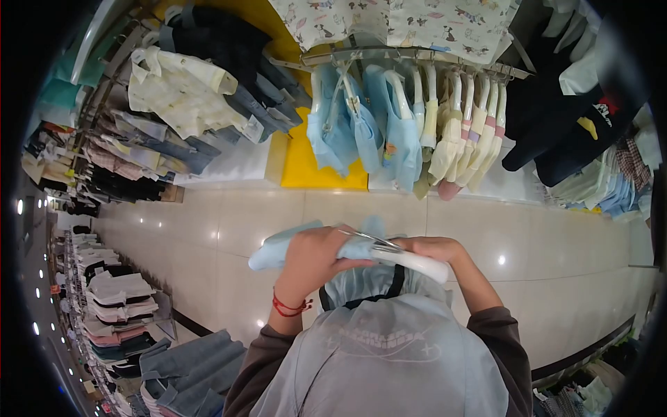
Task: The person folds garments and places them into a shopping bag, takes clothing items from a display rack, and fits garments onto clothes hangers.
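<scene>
In front of my chest, a light blue garment [276,247] hangs folded about a white hanger [415,264] with a metal hook. My left hand [314,254], red cords at its wrist, is closed on the garment and the hanger's left part. My right hand [434,248] is closed at the hanger's right side, near the metal hook; its fingertips are partly hidden behind the hanger. The rest of the garment hangs below, partly hidden by my hands.
Ahead, a metal rail [417,55] carries light blue and cream clothes on white hangers. A cream shirt [177,90] and jeans hang at the upper left, dark clothes [556,118] at the right. Folded stacks [118,299] line the lower left.
</scene>
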{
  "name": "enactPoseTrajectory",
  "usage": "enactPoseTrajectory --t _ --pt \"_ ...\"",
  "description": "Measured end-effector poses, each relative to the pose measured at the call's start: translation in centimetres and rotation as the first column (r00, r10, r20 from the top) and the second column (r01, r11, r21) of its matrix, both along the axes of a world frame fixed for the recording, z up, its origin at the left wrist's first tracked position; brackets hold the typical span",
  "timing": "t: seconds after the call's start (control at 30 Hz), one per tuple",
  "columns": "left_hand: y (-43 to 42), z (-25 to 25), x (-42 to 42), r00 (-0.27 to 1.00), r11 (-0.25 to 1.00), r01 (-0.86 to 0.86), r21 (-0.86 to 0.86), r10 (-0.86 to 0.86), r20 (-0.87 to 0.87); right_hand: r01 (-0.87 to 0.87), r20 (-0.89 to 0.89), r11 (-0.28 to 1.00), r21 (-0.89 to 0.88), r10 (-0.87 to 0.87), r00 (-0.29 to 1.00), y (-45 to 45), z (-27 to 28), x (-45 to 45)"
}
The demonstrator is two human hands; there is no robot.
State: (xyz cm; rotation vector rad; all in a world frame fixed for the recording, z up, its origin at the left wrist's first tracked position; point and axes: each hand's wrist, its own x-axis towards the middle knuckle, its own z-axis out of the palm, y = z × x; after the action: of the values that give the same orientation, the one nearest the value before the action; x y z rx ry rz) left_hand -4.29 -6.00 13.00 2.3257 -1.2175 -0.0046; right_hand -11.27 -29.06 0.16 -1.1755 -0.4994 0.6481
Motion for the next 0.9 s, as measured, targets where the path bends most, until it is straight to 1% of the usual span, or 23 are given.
enactPoseTrajectory --t 0.1,0.13,0.17,0.23,0.3,0.33,0.4,0.43,0.53,0.63,0.73,0.83,0.9 --pt "1.6 0.5 0.6 0.982 0.991 -0.135 -0.027 0.130 -0.137 0.048 -0.066 0.978 -0.201 -0.062 0.996 -1.4 1.1 -0.9" --pt "2.2 0.6 0.7 0.974 0.984 -0.173 -0.041 0.165 -0.157 0.172 0.099 0.931 -0.321 -0.148 0.984 -1.6 2.3 -1.2" --pt "2.6 0.7 0.7 0.964 0.976 -0.209 -0.053 0.197 -0.179 0.269 0.257 0.887 -0.376 -0.180 0.950 -2.0 2.6 -1.3" --pt "3.5 0.5 0.8 0.941 0.953 -0.289 -0.096 0.264 -0.210 0.478 0.553 0.768 -0.427 -0.197 0.810 -2.9 3.1 -1.3" --pt "4.1 -0.3 0.9 0.911 0.910 -0.381 -0.163 0.340 -0.233 0.598 0.716 0.664 -0.449 -0.133 0.685 -2.6 4.5 -2.1" --pt "4.0 -0.2 0.8 0.909 0.903 -0.386 -0.188 0.338 -0.242 0.656 0.784 0.610 -0.445 -0.088 0.614 -2.3 4.9 -2.4" --pt "3.7 0.2 0.7 0.905 0.887 -0.397 -0.236 0.337 -0.258 0.622 0.568 0.680 -0.389 -0.354 0.743 -1.7 4.7 -2.9" --pt "3.6 0.3 0.6 0.905 0.884 -0.391 -0.256 0.319 -0.281 0.612 0.425 0.709 -0.352 -0.461 0.779 -1.4 4.5 -3.0" --pt "3.3 0.2 0.4 0.905 0.870 -0.372 -0.324 0.262 -0.334 0.792 0.564 0.529 -0.305 -0.570 0.598 -1.2 3.4 -2.7" --pt "3.1 -0.3 0.3 0.903 0.845 -0.364 -0.392 0.217 -0.371 0.951 0.646 0.308 -0.022 -0.721 0.249 -0.7 2.5 -2.5" --pt "2.8 -0.7 0.4 0.877 0.807 -0.396 -0.438 0.190 -0.441 0.946 0.638 0.305 0.111 -0.751 0.168 -0.9 4.3 -2.2" --pt "2.9 -1.1 0.2 0.843 0.794 -0.417 -0.442 0.157 -0.514 0.921 0.535 0.279 0.271 -0.839 0.097 -0.9 5.3 -1.8" --pt "3.0 -1.3 0.1 0.829 0.794 -0.412 -0.446 0.124 -0.545 0.965 0.736 0.258 0.041 -0.661 0.145 -1.9 7.6 -2.3"
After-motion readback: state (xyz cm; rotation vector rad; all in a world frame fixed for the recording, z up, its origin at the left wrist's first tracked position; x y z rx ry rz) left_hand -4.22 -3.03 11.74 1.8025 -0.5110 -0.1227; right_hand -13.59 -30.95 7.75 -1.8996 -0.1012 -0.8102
